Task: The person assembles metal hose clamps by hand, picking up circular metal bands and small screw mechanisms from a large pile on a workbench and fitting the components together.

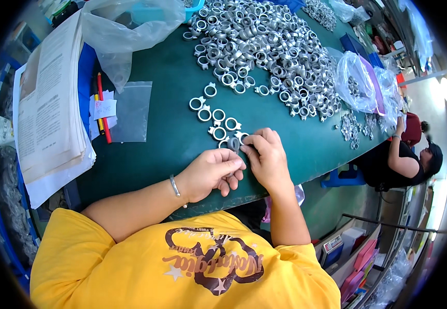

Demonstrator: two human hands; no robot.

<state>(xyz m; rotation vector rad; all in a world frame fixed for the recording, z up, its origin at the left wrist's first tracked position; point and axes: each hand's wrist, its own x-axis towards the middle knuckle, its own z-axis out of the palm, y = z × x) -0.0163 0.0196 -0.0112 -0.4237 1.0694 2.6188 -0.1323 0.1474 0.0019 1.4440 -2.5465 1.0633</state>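
A darker grey metal ring [234, 144] stands between my two hands just above the green table. My right hand [267, 158] has its thumb and fingers pinched at the ring's right side, close to a second shiny ring behind it. My left hand [208, 176] is closed, thumb against curled fingers, just below the ring; what it holds, if anything, is hidden. Several loose metal rings with small side lugs [218, 115] lie in a rough line beyond my hands. Farther off is a big heap of the same rings [265, 46].
At the left lie a thick stack of papers [53, 103], red and yellow pens [104, 110] and a clear zip bag [135, 110]. A plastic bag [130, 36] sits by a blue tray. Small metal parts [351, 129] lie at the right, near a seated person [404, 159].
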